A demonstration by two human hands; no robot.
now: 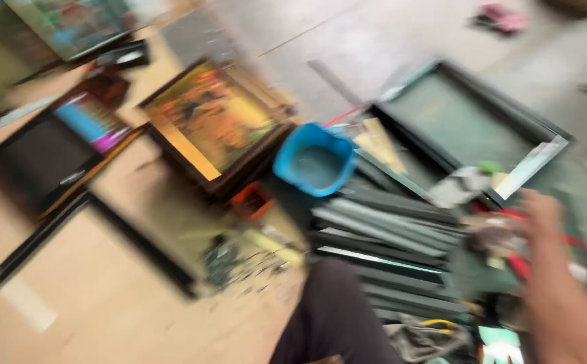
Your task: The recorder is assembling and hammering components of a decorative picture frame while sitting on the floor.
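Grey concrete floor [347, 40], pale board [91, 296], seemingly daylit, badly blurred

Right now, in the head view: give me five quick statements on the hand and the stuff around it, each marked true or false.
1. The blue tub sits beside a framed orange picture. True.
2. The right hand reaches toward a blurred clutter of red-handled things. True.
3. The left hand grips the tub. False: no left hand shows.
4. A stack of dark frame strips lies below the tub. True.
5. The large dark frame at upper right holds a bright painting. False: its inside looks plain grey-green.
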